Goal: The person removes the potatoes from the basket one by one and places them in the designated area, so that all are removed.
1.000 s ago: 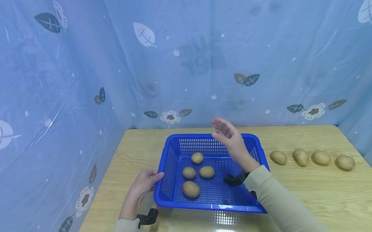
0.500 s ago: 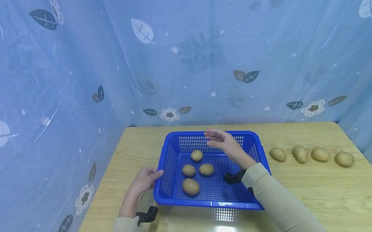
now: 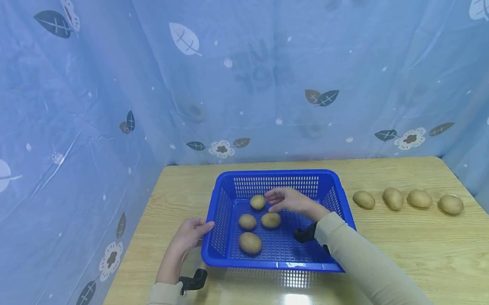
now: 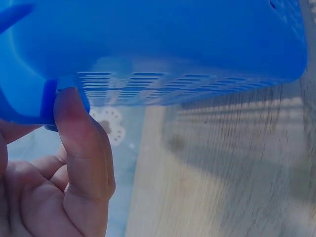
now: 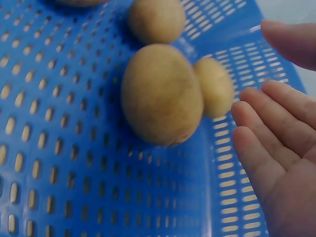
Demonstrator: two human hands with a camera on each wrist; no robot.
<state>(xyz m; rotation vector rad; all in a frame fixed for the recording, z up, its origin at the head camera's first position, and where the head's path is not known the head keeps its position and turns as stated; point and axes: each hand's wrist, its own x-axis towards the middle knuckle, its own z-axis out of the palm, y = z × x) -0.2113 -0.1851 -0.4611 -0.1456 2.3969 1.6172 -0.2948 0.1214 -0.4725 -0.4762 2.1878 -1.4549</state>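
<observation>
A blue plastic basket (image 3: 280, 265) with slotted walls stands in the middle of the table. My left hand (image 3: 192, 235) pinches its left rim between thumb and fingers; the left wrist view shows a fingertip (image 4: 69, 103) against the rim. Several potatoes lie inside at the left half, including a small one (image 3: 257, 202) at the back and a larger one (image 3: 250, 243) in front. Over the basket hovers my right hand (image 3: 291, 201), fingers relaxed and holding nothing, close to a potato (image 3: 271, 221). In the right wrist view that potato (image 5: 160, 96) is left of the fingertips.
Several more potatoes (image 3: 393, 198) lie in a row on the wooden table (image 3: 419, 253), right of the basket. A blue patterned curtain (image 3: 262, 70) hangs behind the table and along its sides. Light glares off the table's near part.
My right hand has come down and slightly left, from above the basket's back rim to beside the potatoes inside. My left hand keeps its grip on the rim.
</observation>
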